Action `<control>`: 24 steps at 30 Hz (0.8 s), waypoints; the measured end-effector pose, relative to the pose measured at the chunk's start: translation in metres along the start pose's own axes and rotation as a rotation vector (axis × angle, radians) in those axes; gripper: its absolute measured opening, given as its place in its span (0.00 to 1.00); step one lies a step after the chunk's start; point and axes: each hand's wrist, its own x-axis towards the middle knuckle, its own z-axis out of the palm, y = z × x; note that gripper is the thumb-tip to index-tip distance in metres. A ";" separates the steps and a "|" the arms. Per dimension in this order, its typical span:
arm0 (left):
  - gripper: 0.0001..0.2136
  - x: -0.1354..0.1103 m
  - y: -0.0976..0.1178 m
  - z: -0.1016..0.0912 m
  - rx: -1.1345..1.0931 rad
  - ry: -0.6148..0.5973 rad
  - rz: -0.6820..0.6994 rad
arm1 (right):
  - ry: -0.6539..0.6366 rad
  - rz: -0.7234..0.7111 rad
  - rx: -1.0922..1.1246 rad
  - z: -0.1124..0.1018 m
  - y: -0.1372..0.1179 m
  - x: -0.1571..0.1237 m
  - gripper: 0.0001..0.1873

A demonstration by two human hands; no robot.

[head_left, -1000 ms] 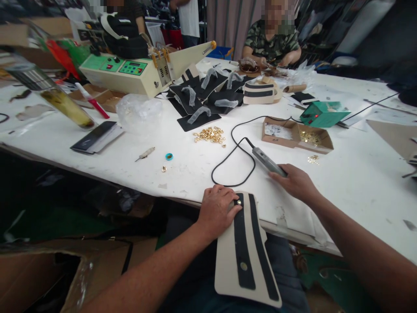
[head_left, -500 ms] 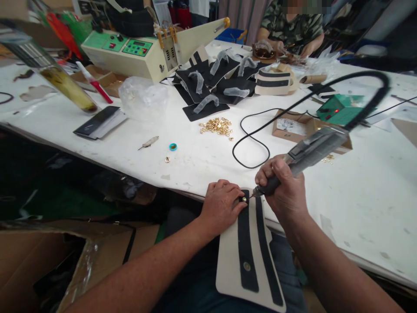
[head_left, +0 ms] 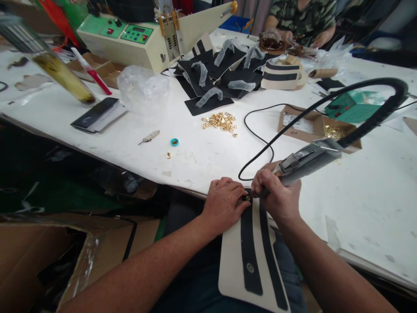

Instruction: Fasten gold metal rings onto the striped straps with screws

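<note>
A beige panel with two black strips rests over my lap, its far end against the table edge. My left hand grips that far end, thumb and fingertips closed about a small metal fitting on one strip. In my right hand is a grey electric screwdriver, tilted with its tip down close to the fitting. My fingers hide the tip, so contact cannot be made out. A second round metal fitting shows near the strip's lower end.
Gold hardware lies heaped on the white table. Behind it are stacked black panels with plastic-wrapped handles. The screwdriver's cable loops beside a cardboard box and green power unit. A co-worker sits opposite.
My right hand has brought the screwdriver down and left, closer to the upper fitting. The left hand keeps its hold on the panel. The camera view has shifted slightly.
</note>
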 end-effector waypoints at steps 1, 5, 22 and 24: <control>0.09 0.000 0.000 0.000 0.002 -0.003 -0.002 | 0.003 -0.006 -0.008 0.000 0.001 0.000 0.20; 0.08 0.001 0.002 -0.002 0.010 -0.013 0.002 | -0.012 -0.039 -0.061 -0.001 0.003 -0.001 0.21; 0.10 0.001 0.004 0.002 0.130 -0.057 -0.005 | -0.338 -0.101 -0.022 -0.009 0.002 -0.002 0.10; 0.10 0.000 0.004 0.002 0.154 -0.053 -0.001 | -0.357 -0.104 -0.016 -0.010 0.003 -0.002 0.10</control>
